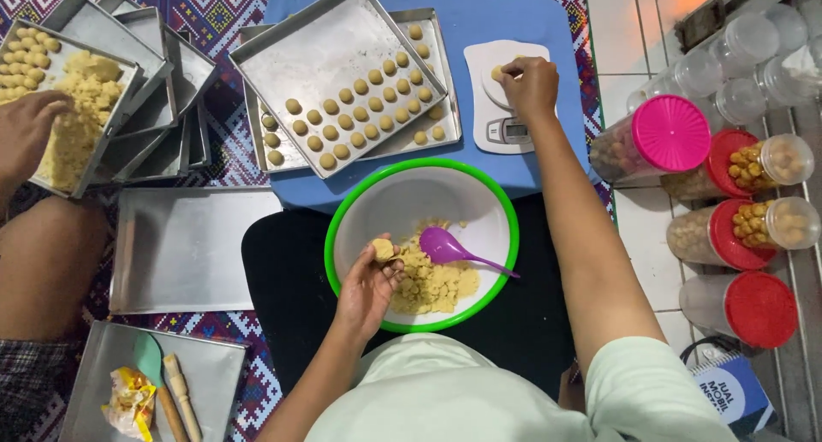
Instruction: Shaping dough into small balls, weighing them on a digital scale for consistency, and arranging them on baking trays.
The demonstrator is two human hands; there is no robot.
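My left hand (pixel 370 281) is over the white bowl with a green rim (pixel 353 204) and holds a small lump of yellow dough (pixel 383 249) at the fingertips. More crumbly dough (pixel 437 284) and a purple spoon (pixel 454 248) lie in the bowl. My right hand (pixel 529 84) reaches forward to a white kitchen scale (pixel 505 130) and pinches a piece of dough (pixel 497 71) on its plate. Left of the scale, metal trays (pixel 300 57) on a blue table (pixel 505 23) carry several rows of small dough balls (pixel 360 108).
Another person's hand (pixel 26 134) rests on a tray of dough (pixel 73 117) at the far left, beside stacked empty trays (pixel 163 83). A flat tray (pixel 184 245) lies near the bowl. Jars with red and pink lids (pixel 728 211) lie at the right. A lower-left tray (pixel 214 365) holds a spatula.
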